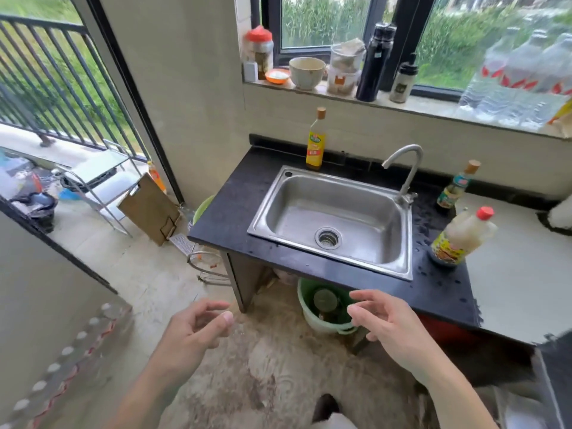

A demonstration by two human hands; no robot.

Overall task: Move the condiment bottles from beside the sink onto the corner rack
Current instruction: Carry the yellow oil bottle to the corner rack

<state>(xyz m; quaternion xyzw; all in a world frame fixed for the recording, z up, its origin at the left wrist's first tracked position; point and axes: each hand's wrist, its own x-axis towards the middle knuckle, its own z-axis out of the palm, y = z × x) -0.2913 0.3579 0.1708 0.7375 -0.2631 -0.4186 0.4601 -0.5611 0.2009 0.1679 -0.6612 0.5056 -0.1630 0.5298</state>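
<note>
Three condiment bottles stand on the black counter (235,209) around the steel sink (334,218). A tall yellow bottle (315,144) with a tan cap is behind the sink. A dark green-labelled bottle (455,190) with a tan cap is right of the tap. A pale bottle (461,238) with a red cap stands at the sink's front right. A metal rack (96,181) stands on the floor at the left by the balcony door. My left hand (198,329) and my right hand (383,320) hover in front of the counter, both empty with fingers apart.
The windowsill (418,102) carries a jar, bowls, a black flask, a small shaker and several large water bottles. A green bucket (312,317) sits under the counter. A wooden board (148,209) leans by the rack. A white countertop (520,261) extends right.
</note>
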